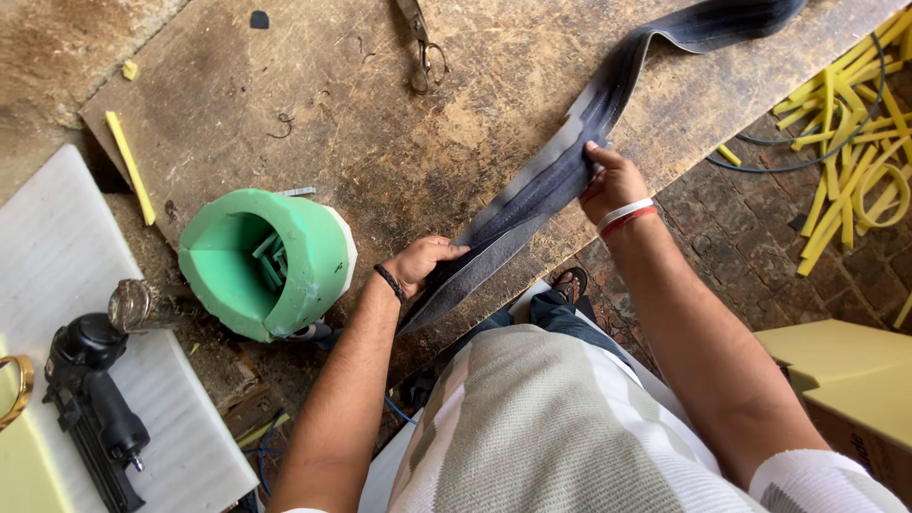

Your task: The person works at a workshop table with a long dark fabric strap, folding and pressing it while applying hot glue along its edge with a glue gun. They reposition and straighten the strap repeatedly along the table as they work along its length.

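Worn wooden workbench (pixel 380 142), brick floor (pixel 731 218), white board (pixel 57 256) at left.

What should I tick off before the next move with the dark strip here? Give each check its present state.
1. Left hand grips the near end of the dark strip: ok.
2. Right hand presses on the strip farther along: ok.
3. Strip between the hands lies flat on the wooden board: ok.
4. Far end of the strip lies flat: not ok, it curls and runs out of frame.
5. Scissors within reach on the board: ok.
6. Green foam mould clear of the strip: ok.
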Motion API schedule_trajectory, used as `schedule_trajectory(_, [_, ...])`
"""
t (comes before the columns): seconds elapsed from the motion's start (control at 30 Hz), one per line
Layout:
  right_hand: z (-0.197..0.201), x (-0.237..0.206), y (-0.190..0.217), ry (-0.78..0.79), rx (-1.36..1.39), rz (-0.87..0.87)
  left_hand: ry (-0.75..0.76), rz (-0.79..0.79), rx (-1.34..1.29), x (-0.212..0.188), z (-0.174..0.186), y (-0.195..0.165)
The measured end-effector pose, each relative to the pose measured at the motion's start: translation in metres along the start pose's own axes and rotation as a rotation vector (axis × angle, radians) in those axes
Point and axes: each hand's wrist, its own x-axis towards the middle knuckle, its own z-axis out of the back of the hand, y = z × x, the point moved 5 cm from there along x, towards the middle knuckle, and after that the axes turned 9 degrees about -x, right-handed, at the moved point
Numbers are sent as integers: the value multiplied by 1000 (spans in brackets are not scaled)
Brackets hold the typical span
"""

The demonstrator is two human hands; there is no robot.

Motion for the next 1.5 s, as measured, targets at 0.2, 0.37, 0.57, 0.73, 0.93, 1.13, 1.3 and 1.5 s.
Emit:
schedule_trajectory(0.2, [14,4,67,-117,11,274,-178,-6,514,5,-20,-7])
schedule_trajectory(0.37, [45,26,99,5,253,327,-206,-150,569,9,-47,-22])
schedule_trajectory(0.57, [89,30,159,183,389,379,-238,-238,783,60,-112,-41])
schedule_trajectory(0.73, [94,7,211,256,492,421,-273,-344,733,86,-96,-66])
schedule_trajectory(0.93, [102,10,258,239,416,475,-329,-206,599,82,-33,-82])
schedule_trajectory(1.13, [106,50,296,124,384,459,-336,56,691,89,-9,-101])
schedule_trajectory(1.3, [115,81,370,220,416,554,-431,77,648,109,6,-124])
schedule_trajectory(1.5, [136,110,495,224,248,691,-396,42,468,162,9,-139])
